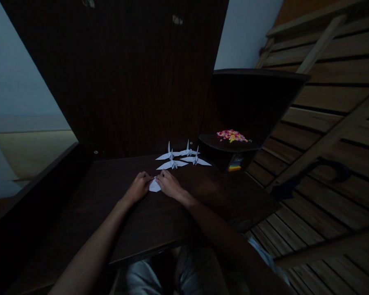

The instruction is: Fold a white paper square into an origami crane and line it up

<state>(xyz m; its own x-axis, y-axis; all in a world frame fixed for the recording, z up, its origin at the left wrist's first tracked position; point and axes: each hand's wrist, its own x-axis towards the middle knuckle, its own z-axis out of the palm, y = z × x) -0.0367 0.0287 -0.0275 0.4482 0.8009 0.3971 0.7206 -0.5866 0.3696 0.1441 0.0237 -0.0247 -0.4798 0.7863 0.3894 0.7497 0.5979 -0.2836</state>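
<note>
Presently, I read the step in hand as creasing a fold: the left hand (141, 185) and the right hand (169, 184) meet at one small piece of white paper (155, 187), low on the dark tabletop (153, 225), just below the centre of the frame. Hand state: both are narrow, fingers curled, the left holding the upper left edge of the paper and the right its upper right edge. Exact thumb placement is too dark and small for me to tell. In my judgement, the next move calls for aligned edges and firm, even fingertip pressure; uneven pull could skew the crease.

Adjacent items: four white folded birds (173, 164) stand just beyond the fingers, near frame centre, pointed tips upright and tapered wings spread wide.

Materials: the paper looks thin and matte, with a straight-sided, angular near outline. The tabletop and the tall back panel (126, 82) at upper centre are dark brown with a faint wood grain. Right of centre, a curved-front shelf (210, 143) carries a loose heap of small pink, red and yellow pieces (232, 135); I cannot identify their material. Paler slatted wood (335, 73) fills the right side.
</note>
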